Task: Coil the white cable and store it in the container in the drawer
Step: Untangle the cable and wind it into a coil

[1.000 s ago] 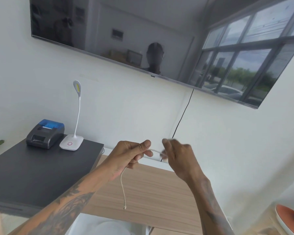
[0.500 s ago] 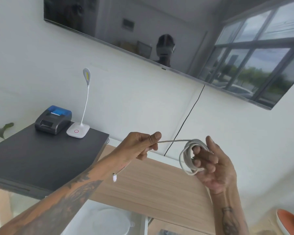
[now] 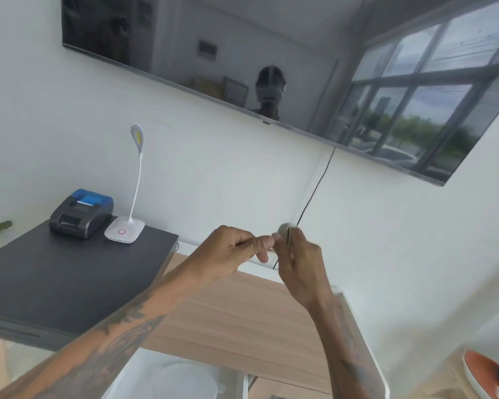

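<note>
White cable (image 3: 285, 230) in right hand (image 3: 300, 263)

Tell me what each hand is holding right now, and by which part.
The right hand grips the coiled white cable around its bundled loops. The left hand pinches near the coil; which part it holds cannot be told.

Head camera faces the wall (image 3: 242, 182), perhaps tilted upward.

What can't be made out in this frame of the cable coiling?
- White cable: head view, motion-blurred; only a sliver of the coil shows above the right hand. Loop count and free end unreadable.
- Left hand: its curled fingers hide whether they pinch the cable.
- Container in the drawer: cut off by the bottom edge and the left forearm; contents unclear.
</note>
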Motion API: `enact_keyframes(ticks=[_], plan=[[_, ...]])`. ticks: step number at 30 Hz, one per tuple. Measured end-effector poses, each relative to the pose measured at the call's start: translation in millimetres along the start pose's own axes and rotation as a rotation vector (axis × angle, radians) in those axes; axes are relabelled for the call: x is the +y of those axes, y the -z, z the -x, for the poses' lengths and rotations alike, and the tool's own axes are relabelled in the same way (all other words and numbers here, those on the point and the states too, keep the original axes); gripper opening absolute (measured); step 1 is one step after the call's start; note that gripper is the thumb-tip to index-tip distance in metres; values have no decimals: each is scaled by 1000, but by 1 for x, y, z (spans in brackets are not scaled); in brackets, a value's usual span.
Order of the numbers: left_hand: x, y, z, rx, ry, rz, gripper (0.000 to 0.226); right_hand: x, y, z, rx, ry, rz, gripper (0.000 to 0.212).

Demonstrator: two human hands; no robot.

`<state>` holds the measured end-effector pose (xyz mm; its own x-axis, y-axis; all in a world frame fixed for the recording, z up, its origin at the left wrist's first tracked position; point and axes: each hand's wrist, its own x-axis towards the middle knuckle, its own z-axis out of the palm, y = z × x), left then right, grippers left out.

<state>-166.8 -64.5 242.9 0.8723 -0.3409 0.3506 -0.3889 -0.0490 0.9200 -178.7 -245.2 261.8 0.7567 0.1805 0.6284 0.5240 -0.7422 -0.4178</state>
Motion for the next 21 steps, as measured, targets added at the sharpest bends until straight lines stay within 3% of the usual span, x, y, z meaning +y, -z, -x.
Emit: enact_keyframes(ticks=[5, 7, 10, 14, 19, 21], plan=[[-4, 18, 8, 29, 20, -91, 43, 8, -1, 16, -542, -201, -435, 44], [-4, 18, 10, 45, -16, -50, 46, 5, -3, 17, -643, -248, -710, 51], [-3, 16, 10, 100, -65, 4, 41, -3, -5, 20, -669, -297, -1015, 46], [2, 14, 11, 92, -90, 96, 19, -6, 0, 23, -665, -387, -1247, 47], [5, -4, 23, -141, -83, 183, 41, -8, 10, 24, -613, -462, -1305, 38], [13, -11, 30, -142, -67, 159, 39, -6, 13, 23, -530, -508, -1327, 40]])
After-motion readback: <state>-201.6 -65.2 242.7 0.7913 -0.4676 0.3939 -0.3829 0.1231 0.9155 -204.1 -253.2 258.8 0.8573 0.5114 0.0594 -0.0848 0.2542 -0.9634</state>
